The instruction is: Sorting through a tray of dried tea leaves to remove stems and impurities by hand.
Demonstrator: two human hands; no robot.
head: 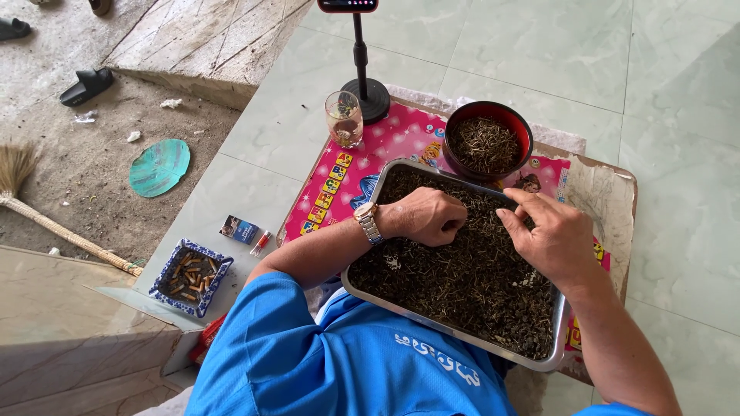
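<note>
My left hand [428, 216] rests on the dark dried leaves [455, 277] that fill the metal tray [552, 360], fingers curled under into a loose fist, knuckles up; whether anything is pinched inside I cannot tell. My right hand [552, 237] lies just beside it on the same leaf bed, near the tray's far edge, thumb and fingers drawn narrow with their tips in the leaves; what they grip, if anything, is too small to make out. The leaves lie directly beneath both hands and spread toward my body. A wristwatch [367, 223] sits on the left wrist. Just beyond the tray stands a red bowl [525, 132] holding more leaf pieces. Tray and bowl sit on a pink printed mat [393, 139]. Left of the bowl stands a drinking glass [344, 119], with a black stand [365, 86] behind it. On the floor to my left lie a patterned ashtray [190, 278] with butts, a small box [238, 229] and a lighter [260, 243]
</note>
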